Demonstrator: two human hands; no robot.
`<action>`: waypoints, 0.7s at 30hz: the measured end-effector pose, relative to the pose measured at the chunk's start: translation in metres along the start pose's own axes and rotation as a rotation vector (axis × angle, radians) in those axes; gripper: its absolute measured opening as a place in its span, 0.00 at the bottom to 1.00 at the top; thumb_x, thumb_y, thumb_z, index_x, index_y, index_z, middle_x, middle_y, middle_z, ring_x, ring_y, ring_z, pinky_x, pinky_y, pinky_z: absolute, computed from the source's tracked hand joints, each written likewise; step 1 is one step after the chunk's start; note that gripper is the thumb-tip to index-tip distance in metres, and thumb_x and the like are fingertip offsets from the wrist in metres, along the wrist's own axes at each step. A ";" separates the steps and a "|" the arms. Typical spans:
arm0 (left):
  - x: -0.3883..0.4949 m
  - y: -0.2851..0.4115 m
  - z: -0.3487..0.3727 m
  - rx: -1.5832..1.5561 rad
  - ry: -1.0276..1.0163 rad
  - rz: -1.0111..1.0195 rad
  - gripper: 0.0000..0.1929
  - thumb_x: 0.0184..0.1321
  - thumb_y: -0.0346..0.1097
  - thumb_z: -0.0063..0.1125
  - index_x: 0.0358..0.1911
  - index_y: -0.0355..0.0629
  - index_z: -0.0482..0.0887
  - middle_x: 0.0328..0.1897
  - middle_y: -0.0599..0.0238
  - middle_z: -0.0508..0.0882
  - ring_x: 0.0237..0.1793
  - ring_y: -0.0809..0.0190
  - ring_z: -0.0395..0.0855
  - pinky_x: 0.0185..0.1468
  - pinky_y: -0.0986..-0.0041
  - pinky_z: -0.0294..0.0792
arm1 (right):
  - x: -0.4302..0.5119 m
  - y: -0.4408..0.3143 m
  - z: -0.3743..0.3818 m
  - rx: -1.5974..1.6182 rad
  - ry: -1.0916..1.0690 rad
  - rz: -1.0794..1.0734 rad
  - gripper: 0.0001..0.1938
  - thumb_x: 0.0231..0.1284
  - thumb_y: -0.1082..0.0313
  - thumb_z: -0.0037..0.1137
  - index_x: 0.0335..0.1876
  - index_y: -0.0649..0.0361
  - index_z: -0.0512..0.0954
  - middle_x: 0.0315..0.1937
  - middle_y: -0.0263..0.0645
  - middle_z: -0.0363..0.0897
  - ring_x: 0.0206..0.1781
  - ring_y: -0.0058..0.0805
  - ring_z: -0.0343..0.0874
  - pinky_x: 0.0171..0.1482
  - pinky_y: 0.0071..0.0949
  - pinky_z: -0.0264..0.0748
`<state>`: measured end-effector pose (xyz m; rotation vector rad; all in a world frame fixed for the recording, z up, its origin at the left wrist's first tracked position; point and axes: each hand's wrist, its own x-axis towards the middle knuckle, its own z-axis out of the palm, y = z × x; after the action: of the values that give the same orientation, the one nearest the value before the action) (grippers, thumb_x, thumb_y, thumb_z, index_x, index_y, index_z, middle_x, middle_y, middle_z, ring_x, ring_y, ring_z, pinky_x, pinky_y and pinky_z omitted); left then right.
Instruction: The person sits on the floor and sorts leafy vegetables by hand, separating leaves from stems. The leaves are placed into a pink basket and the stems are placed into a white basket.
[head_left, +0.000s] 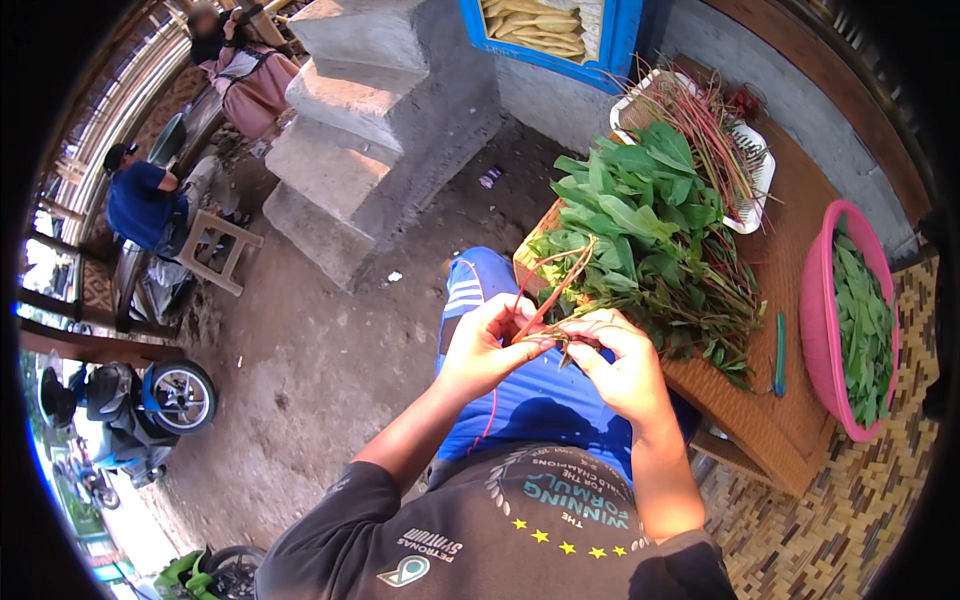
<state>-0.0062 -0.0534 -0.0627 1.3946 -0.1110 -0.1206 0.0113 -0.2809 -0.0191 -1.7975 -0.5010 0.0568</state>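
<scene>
My left hand (495, 345) grips a few thin reddish stalks (553, 301) over my lap, their upper ends bent. Just beside it, my right hand (609, 352) pinches the lower stems and a small dark leaf bit between thumb and fingers. A big heap of green leafy stems (645, 217) lies at the near end of the woven-topped table, close to my right hand. Behind the heap, a white plastic basket (763, 169) holds bare reddish stalks (701, 120). On the right stands a pink plastic basin (817, 315) with picked green leaves (862, 330) inside.
A knife-like tool with a green handle (780, 352) lies on the woven table (795, 435). Concrete steps (337, 157) rise ahead, near a blue-framed case (555, 64). At left are two seated people, a stool (217, 251) and a motorcycle (127, 405).
</scene>
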 end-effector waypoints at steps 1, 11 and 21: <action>0.000 0.000 0.001 0.011 0.008 0.000 0.16 0.66 0.25 0.78 0.51 0.42 0.82 0.42 0.72 0.89 0.39 0.77 0.85 0.43 0.81 0.77 | 0.000 0.001 0.000 0.002 -0.002 -0.001 0.10 0.65 0.79 0.71 0.51 0.67 0.89 0.48 0.43 0.91 0.55 0.37 0.88 0.62 0.35 0.82; -0.002 0.011 0.004 0.077 0.004 -0.021 0.15 0.63 0.24 0.79 0.46 0.42 0.82 0.36 0.74 0.91 0.34 0.79 0.84 0.39 0.82 0.76 | 0.000 -0.002 0.008 -0.079 0.100 -0.056 0.11 0.58 0.78 0.78 0.45 0.64 0.90 0.44 0.38 0.92 0.51 0.34 0.88 0.58 0.33 0.83; -0.002 0.015 0.002 -0.196 -0.166 -0.082 0.18 0.66 0.22 0.77 0.52 0.41 0.80 0.47 0.68 0.88 0.49 0.70 0.88 0.57 0.73 0.82 | -0.010 0.011 0.001 0.626 -0.048 0.369 0.05 0.72 0.78 0.67 0.48 0.63 0.85 0.41 0.28 0.84 0.47 0.17 0.81 0.53 0.21 0.78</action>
<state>-0.0086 -0.0522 -0.0479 1.1921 -0.1754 -0.3083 0.0057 -0.2859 -0.0318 -1.2500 -0.1475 0.4630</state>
